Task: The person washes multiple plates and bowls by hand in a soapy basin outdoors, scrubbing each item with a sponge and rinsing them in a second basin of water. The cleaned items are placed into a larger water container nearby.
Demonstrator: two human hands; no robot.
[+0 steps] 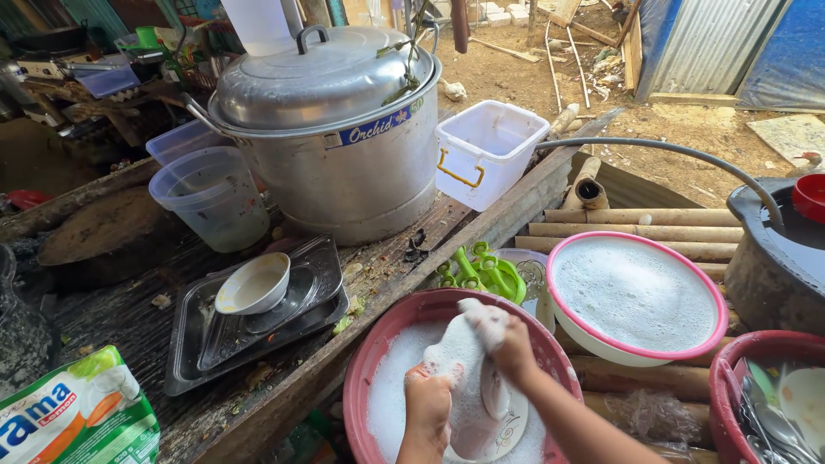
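Plate [494, 421] sits upright in suds inside the red basin [365, 365], w/ left hand [427, 411] clamped on its lower rim. Right hand [507, 339] is closed on a soapy sponge [475, 316], pressed to the plate's top. Just right: pink-rimmed bowl [636, 296] full of foam. Green utensils [481, 271] lie behind the basin. Left, on the tabletop [275, 387], a metal tray [258, 318] carries a white bowl [253, 283]; big pot [344, 129] further back.
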